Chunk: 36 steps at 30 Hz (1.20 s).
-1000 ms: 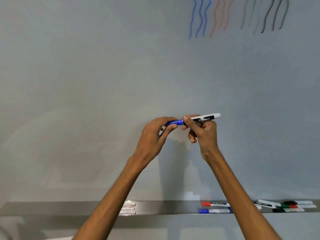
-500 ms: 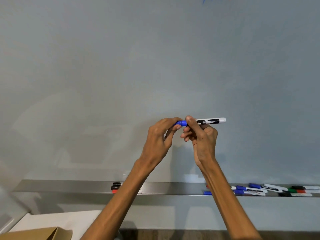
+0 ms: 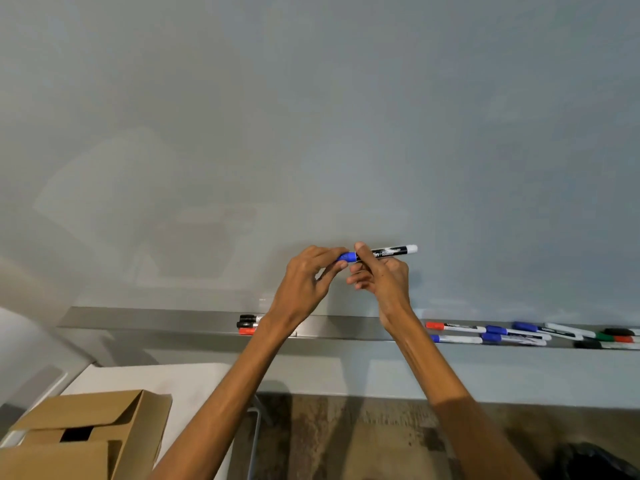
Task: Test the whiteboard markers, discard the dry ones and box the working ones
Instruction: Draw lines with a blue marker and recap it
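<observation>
Both hands are raised in front of the whiteboard (image 3: 311,133). The left hand (image 3: 304,278) pinches the blue cap (image 3: 347,257) of a blue whiteboard marker (image 3: 384,252) between curled fingertips and thumb. The right hand (image 3: 384,278) grips the barrel just right of the cap, with the index finger laid over the top and the other fingers curled beneath. The marker lies nearly level, and its white tail end projects right of the right-hand fingers. The cap appears seated on the barrel.

Below the fingers runs the metal marker tray (image 3: 173,322). Loose markers (image 3: 502,332) lie below and right of the right hand. Black and red cap ends (image 3: 247,323) show beside the left wrist. A cardboard box (image 3: 104,420), flaps partly open, sits well below and left of the left hand.
</observation>
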Motion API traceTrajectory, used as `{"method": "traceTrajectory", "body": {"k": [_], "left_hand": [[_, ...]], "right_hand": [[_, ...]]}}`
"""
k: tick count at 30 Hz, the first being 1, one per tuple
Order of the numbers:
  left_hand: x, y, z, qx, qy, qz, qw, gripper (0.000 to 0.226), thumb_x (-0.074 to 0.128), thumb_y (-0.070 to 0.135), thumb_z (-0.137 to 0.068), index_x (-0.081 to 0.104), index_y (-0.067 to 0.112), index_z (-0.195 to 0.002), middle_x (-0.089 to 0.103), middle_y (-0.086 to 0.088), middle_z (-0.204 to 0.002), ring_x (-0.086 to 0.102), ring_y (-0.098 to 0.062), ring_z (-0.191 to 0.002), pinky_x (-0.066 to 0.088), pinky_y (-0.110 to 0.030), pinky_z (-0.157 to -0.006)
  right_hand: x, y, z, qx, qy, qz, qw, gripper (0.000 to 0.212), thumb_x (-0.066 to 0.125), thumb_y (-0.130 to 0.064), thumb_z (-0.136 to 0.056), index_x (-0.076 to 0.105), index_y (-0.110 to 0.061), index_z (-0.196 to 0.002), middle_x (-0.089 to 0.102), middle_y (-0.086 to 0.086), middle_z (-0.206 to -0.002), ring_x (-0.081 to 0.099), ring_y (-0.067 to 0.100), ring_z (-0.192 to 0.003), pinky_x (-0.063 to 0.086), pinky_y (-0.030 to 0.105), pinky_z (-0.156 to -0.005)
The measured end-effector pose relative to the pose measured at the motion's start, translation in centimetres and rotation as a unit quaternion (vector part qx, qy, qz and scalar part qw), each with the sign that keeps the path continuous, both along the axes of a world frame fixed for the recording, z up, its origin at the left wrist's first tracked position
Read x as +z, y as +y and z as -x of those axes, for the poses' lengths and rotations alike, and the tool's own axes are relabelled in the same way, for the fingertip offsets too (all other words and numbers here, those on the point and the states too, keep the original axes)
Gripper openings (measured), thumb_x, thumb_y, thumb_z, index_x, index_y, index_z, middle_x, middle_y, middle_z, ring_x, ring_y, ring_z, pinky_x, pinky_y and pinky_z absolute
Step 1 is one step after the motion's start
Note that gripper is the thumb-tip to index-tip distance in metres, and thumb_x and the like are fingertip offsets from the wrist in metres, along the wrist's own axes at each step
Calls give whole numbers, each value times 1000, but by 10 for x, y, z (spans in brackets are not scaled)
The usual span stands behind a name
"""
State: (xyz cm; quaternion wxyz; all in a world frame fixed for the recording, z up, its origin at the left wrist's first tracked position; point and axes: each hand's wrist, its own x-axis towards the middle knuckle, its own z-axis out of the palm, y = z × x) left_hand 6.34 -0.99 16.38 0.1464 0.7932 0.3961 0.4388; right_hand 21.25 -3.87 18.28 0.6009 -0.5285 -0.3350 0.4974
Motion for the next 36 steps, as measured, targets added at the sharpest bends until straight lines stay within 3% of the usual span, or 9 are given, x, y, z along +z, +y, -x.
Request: {"method": "traceTrajectory", "body": {"k": [5, 11, 15, 18, 21, 24, 27, 36], "left_hand": [[-45, 0, 23, 26, 2, 110, 994, 27, 69, 26, -91, 72, 21, -117, 73, 10, -104, 59, -8, -91, 46, -22, -81], [-98, 2, 35, 63, 52, 215, 973, 28, 75, 24, -86, 73, 24, -114, 70, 2, -97, 58, -10, -88, 48, -28, -80], [-126, 0, 30, 104, 114, 225, 962, 25, 78, 14, -81, 77, 18, -105, 71, -4, -94, 53, -11, -81, 47, -31, -81], [-149, -2, 29, 137, 172, 244, 944, 26, 76, 17, -83, 75, 20, -109, 68, -4, -102, 55, -20, -97, 36, -27, -89], [-166, -3, 29, 153, 207, 257, 932, 27, 72, 17, -87, 72, 23, -114, 64, -4, -110, 52, -24, -105, 32, -26, -90], [-175, -5, 30, 160, 214, 270, 925, 27, 67, 14, -91, 70, 21, -117, 60, -4, -117, 46, -25, -111, 37, -30, -94], [-180, -4, 34, 164, 215, 269, 924, 25, 66, 17, -93, 70, 20, -117, 59, -4, -115, 47, -24, -112, 35, -30, -95], [-192, -3, 41, 147, 255, 251, 922, 26, 63, 25, -95, 70, 17, -118, 65, -1, -121, 44, -19, -123, 33, -35, -99]], "right_hand": [[-50, 0, -6, 32, -4, 79, 996, 21, 71, -31, -90, 72, -10, -93, 75, 5, -80, 69, 17, -60, 52, 22, -52], [-99, 7, -19, 70, -59, 124, 988, 10, 77, -13, -85, 72, -10, -94, 74, 10, -89, 70, 16, -69, 54, 20, -62], [-142, 10, -26, 128, -214, 109, 962, 17, 81, -8, -79, 76, -9, -95, 72, 2, -90, 66, 10, -80, 51, 13, -67], [-177, 11, -27, 148, -328, 98, 928, 14, 82, -20, -80, 76, -24, -92, 73, -9, -87, 67, 10, -82, 54, 26, -76], [-203, 13, -21, 159, -403, 93, 896, 14, 77, -27, -86, 75, -27, -99, 68, -14, -85, 63, 11, -82, 50, 35, -85], [-219, 17, -13, 165, -440, 95, 878, 17, 71, -29, -91, 72, -27, -107, 69, -8, -99, 59, 16, -100, 39, 37, -97], [-228, 18, -8, 172, -453, 96, 870, 18, 68, -29, -93, 71, -28, -111, 67, -5, -109, 53, 15, -109, 29, 31, -95], [-242, 15, 0, 158, -465, 62, 869, 16, 66, -28, -94, 73, -30, -109, 68, -13, -108, 50, 9, -111, 33, 32, -96]]}}
